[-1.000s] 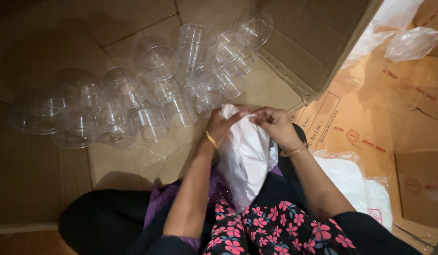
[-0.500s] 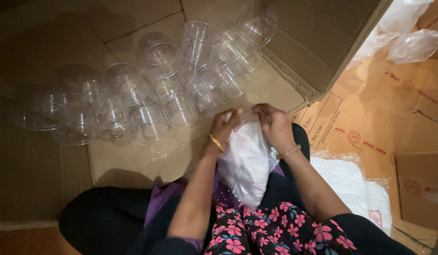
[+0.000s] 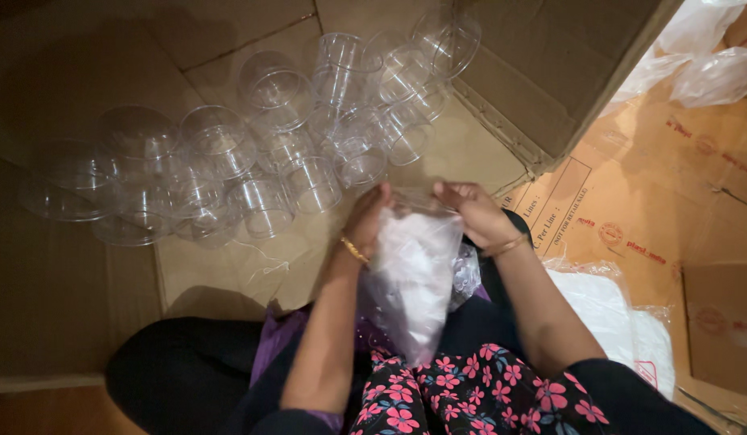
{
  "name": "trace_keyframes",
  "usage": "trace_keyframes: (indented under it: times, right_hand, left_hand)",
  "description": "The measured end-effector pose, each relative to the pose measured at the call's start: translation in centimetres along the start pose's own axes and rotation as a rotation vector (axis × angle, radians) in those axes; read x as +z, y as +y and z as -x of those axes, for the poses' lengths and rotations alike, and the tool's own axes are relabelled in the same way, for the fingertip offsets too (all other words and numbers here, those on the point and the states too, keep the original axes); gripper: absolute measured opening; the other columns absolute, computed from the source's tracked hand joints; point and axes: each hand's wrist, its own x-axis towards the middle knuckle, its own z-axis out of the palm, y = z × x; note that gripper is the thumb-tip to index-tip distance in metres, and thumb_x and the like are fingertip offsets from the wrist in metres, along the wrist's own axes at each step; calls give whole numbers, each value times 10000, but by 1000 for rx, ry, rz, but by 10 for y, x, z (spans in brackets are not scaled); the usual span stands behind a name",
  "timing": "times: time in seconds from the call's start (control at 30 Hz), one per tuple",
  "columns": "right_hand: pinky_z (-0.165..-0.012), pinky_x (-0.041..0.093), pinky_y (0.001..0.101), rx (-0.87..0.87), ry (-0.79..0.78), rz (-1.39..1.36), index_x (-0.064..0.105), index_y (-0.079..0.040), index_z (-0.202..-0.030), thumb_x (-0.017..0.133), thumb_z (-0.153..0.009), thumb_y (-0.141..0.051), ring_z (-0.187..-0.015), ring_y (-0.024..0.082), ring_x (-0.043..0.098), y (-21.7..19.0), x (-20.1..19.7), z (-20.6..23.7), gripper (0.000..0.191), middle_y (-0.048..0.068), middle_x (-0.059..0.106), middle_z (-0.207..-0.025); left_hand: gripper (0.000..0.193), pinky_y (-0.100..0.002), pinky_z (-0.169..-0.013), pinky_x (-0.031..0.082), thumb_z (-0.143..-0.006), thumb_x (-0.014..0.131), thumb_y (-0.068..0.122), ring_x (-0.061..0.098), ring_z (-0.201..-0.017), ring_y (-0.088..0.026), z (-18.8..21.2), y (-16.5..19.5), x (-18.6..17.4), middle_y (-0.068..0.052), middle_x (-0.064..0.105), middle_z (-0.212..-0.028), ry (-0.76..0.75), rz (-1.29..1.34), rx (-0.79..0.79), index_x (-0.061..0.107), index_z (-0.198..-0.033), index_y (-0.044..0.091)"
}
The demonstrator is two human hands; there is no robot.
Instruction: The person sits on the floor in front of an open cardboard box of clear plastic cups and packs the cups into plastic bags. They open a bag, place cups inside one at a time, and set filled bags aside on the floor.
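In the near middle, over the lap: a clear plastic bag [image 3: 412, 278] with white contents is held upright by its top edge.
Left hand [image 3: 367, 219]: closed on the bag's top left corner; a gold bangle [image 3: 354, 250] is worn at the wrist.
Right hand [image 3: 470, 211]: closed on the bag's top right corner, fingers curled over the rim.
Far left: a cluster of clear plastic cups [image 3: 261, 161] is laid on flattened cardboard [image 3: 220, 274], well apart from the hands.
Far right: an open cardboard box [image 3: 543, 72] is seen, with crumpled clear bags [image 3: 712, 72] beyond it.
Near right: a bagged white stack [image 3: 607, 314] is lying just beside the right forearm.
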Motion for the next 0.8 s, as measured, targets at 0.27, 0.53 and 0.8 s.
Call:
trace_keyframes:
  times: [0.27,0.53,0.8]
  right_hand:
    - [-897,557,391,-135,-168,-847,630,19,-912,534,-925,-234,-897,254,663,-31,-2,-15,271,133,682,-937]
    - [-859,540,249,-190,-234,-36,644,-51,-1064,538,-1019,-98,-930,68,611,-92,13,-104,124,-23,627,-989]
    - [-953,556,411,-875,265,886,701,-38,-1275,562,-944,8,-1074,359,708,-71,82,-193,362,213,718,-1195]
  left_hand:
    - [188,-281,-757,465,-997,712,269,545,-839,-116,11,55,-17,28,555,-865,40,-164,128,616,-937,118]
    - [176,-417,-804,525,-982,681,236,674,-887,-312,-66,155,-55,-150,698,-906,221,-1255,421,656,-996,63]
    - [135,-506,-774,560,-901,611,138,703,-920,-414,-179,171,-67,-201,727,-989,628,-1765,515,690,-1003,100]
